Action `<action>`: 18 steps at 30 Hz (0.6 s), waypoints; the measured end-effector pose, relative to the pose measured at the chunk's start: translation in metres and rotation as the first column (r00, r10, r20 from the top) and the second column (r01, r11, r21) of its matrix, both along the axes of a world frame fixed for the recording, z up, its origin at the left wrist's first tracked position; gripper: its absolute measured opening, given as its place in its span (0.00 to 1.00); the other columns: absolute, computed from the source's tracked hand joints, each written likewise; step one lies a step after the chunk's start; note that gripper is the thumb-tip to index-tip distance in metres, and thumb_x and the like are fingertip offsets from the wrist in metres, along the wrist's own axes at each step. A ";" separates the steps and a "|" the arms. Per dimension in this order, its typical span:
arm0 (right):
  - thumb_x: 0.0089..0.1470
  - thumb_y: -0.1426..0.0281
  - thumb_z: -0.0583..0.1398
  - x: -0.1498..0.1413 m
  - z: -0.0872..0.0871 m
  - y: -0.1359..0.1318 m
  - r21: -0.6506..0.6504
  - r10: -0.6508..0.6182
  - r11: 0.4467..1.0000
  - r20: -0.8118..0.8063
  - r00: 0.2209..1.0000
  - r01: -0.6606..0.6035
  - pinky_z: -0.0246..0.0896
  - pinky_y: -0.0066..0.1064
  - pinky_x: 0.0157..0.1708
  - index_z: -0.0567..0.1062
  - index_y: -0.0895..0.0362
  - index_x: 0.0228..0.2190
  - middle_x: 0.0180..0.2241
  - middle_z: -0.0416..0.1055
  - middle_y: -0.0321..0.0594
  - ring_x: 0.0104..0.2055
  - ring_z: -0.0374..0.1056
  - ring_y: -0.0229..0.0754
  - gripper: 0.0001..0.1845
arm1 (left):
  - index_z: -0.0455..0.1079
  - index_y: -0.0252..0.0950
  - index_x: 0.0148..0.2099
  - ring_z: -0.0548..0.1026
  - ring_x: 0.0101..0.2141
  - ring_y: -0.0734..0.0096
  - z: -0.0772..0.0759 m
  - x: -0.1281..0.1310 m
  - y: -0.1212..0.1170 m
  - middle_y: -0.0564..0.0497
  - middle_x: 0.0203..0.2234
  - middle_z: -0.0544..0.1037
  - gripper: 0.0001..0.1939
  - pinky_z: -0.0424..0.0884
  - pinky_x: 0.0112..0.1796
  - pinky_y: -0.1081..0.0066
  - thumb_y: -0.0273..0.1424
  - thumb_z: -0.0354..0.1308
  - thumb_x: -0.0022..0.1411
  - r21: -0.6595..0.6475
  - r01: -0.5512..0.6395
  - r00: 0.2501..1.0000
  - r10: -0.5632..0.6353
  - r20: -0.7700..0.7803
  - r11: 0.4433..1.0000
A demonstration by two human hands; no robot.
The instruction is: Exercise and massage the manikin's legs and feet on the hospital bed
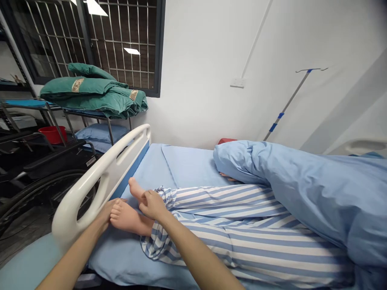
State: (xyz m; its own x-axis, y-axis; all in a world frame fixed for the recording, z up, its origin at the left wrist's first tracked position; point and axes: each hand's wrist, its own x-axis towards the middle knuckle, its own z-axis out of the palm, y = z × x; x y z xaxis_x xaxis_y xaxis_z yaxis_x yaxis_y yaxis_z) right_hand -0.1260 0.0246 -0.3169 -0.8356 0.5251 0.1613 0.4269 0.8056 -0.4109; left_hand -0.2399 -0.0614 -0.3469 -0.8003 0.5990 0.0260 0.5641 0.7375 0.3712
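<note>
On the bed lies a figure in blue-and-white striped trousers [229, 233], with both feet bare. The near foot [125, 218] points its toes at the footboard. My left hand [108, 209] is closed around its toe end from the sole side; part of the fingers is hidden behind the foot. My right hand [153, 205] reaches over the near ankle, its fingers bent against the far foot [135, 189] near the instep. Bunched trouser cuffs lie just right of this hand. A light blue quilt [302, 185] covers the upper legs and body.
A white footboard [90, 181] stands close on the left. Beyond it are a wheelchair [45, 173], a red bucket [53, 134] and a rack with green folded bedding [99, 94]. A drip pole [287, 104] leans by the far wall. Blue sheet [187, 165] covers the mattress.
</note>
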 end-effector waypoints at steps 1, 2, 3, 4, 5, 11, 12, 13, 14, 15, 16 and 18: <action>0.49 0.67 0.53 -0.006 0.003 0.006 0.024 -0.014 1.000 -0.031 0.999 0.015 0.58 0.32 0.43 0.69 0.57 0.39 0.41 0.71 0.43 0.44 0.65 0.44 0.15 | 0.64 0.31 0.46 0.70 0.36 0.55 -0.004 0.012 0.011 0.38 0.31 0.74 0.26 0.63 0.30 0.59 0.28 0.25 0.61 0.002 -0.162 0.984 0.161 -0.069 0.987; 0.48 0.66 0.54 -0.012 0.004 0.013 0.035 -0.011 0.999 -0.039 0.999 0.013 0.58 0.33 0.43 0.68 0.58 0.41 0.42 0.70 0.44 0.44 0.65 0.46 0.17 | 0.64 0.31 0.46 0.69 0.38 0.54 -0.007 0.023 0.021 0.36 0.35 0.73 0.27 0.63 0.30 0.58 0.27 0.25 0.60 0.051 -0.364 0.912 0.367 -0.182 0.930; 0.45 0.65 0.56 -0.019 0.004 0.020 0.027 -0.005 1.000 -0.009 1.000 0.005 0.59 0.34 0.42 0.67 0.58 0.42 0.42 0.69 0.45 0.44 0.65 0.47 0.20 | 0.64 0.30 0.46 0.68 0.38 0.53 -0.009 0.033 0.029 0.35 0.37 0.72 0.26 0.62 0.30 0.59 0.26 0.25 0.60 0.105 -0.475 0.834 0.485 -0.263 0.874; 0.43 0.63 0.58 -0.026 0.002 0.026 0.006 0.017 1.000 0.051 0.999 -0.017 0.60 0.34 0.40 0.66 0.59 0.43 0.43 0.69 0.45 0.44 0.66 0.47 0.24 | 0.64 0.30 0.46 0.67 0.37 0.54 -0.011 0.040 0.034 0.35 0.38 0.72 0.26 0.61 0.30 0.60 0.25 0.25 0.60 0.151 -0.545 0.764 0.562 -0.317 0.825; 0.40 0.62 0.60 -0.033 0.000 0.032 -0.018 0.042 0.999 0.127 0.991 -0.040 0.62 0.34 0.38 0.65 0.59 0.44 0.43 0.69 0.46 0.43 0.66 0.48 0.28 | 0.64 0.30 0.46 0.67 0.37 0.54 -0.012 0.044 0.038 0.35 0.38 0.71 0.26 0.61 0.29 0.60 0.24 0.25 0.60 0.177 -0.575 0.724 0.597 -0.345 0.799; 0.34 0.58 0.64 -0.055 -0.031 0.050 0.013 0.034 0.999 0.246 0.969 -0.038 0.63 0.36 0.36 0.63 0.60 0.44 0.41 0.70 0.46 0.41 0.68 0.50 0.35 | 0.60 0.28 0.52 0.65 0.39 0.44 -0.015 0.037 0.042 0.32 0.40 0.69 0.28 0.58 0.28 0.56 0.23 0.25 0.58 0.132 -0.596 0.768 0.611 -0.191 0.792; 0.35 0.57 0.63 -0.056 -0.035 0.050 0.029 0.026 0.999 0.222 0.975 -0.033 0.63 0.37 0.37 0.63 0.59 0.44 0.41 0.70 0.46 0.41 0.68 0.51 0.34 | 0.60 0.28 0.52 0.65 0.39 0.44 -0.015 0.035 0.042 0.33 0.39 0.69 0.29 0.58 0.28 0.56 0.22 0.24 0.58 0.150 -0.612 0.757 0.630 -0.171 0.776; 0.35 0.57 0.63 -0.056 -0.039 0.051 0.041 0.020 0.999 0.203 0.979 -0.029 0.63 0.38 0.38 0.63 0.59 0.43 0.41 0.70 0.45 0.42 0.68 0.51 0.33 | 0.60 0.29 0.52 0.65 0.39 0.45 -0.016 0.035 0.043 0.34 0.39 0.69 0.29 0.58 0.28 0.57 0.22 0.23 0.58 0.167 -0.630 0.743 0.651 -0.155 0.759; 0.36 0.57 0.62 -0.056 -0.042 0.051 0.048 0.016 0.999 0.192 0.981 -0.026 0.63 0.39 0.39 0.62 0.58 0.43 0.41 0.70 0.45 0.42 0.68 0.51 0.32 | 0.60 0.28 0.52 0.66 0.40 0.45 -0.016 0.035 0.043 0.34 0.39 0.69 0.29 0.59 0.28 0.57 0.22 0.23 0.58 0.176 -0.646 0.730 0.669 -0.142 0.743; 0.37 0.58 0.61 -0.057 -0.045 0.052 0.052 0.013 0.998 0.188 0.982 -0.024 0.63 0.39 0.39 0.62 0.58 0.43 0.41 0.70 0.45 0.42 0.68 0.51 0.31 | 0.59 0.28 0.52 0.66 0.40 0.46 -0.017 0.036 0.044 0.34 0.39 0.69 0.29 0.60 0.28 0.56 0.22 0.23 0.58 0.171 -0.657 0.724 0.677 -0.131 0.735; 0.38 0.59 0.61 -0.057 -0.047 0.053 0.054 0.012 0.998 0.187 0.982 -0.023 0.62 0.40 0.40 0.62 0.58 0.43 0.41 0.70 0.45 0.43 0.68 0.51 0.30 | 0.59 0.28 0.52 0.66 0.41 0.45 -0.018 0.037 0.044 0.34 0.39 0.69 0.28 0.61 0.29 0.56 0.22 0.23 0.58 0.147 -0.661 0.726 0.677 -0.121 0.736; 0.39 0.59 0.61 -0.058 -0.050 0.053 0.059 0.011 0.998 0.187 0.982 -0.022 0.62 0.41 0.41 0.61 0.57 0.43 0.42 0.69 0.45 0.43 0.67 0.51 0.30 | 0.60 0.27 0.51 0.66 0.43 0.43 -0.021 0.036 0.045 0.34 0.40 0.69 0.26 0.61 0.32 0.54 0.24 0.26 0.59 0.047 -0.657 0.745 0.658 -0.109 0.752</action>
State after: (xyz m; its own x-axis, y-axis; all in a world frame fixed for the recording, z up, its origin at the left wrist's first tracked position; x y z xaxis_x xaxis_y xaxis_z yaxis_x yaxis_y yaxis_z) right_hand -0.1839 0.0781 -0.3665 -0.8624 0.5051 0.0327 0.4780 0.8341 -0.2754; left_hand -0.2043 -0.0164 -0.3675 -0.9870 -0.0752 0.1417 -0.0225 0.9395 0.3419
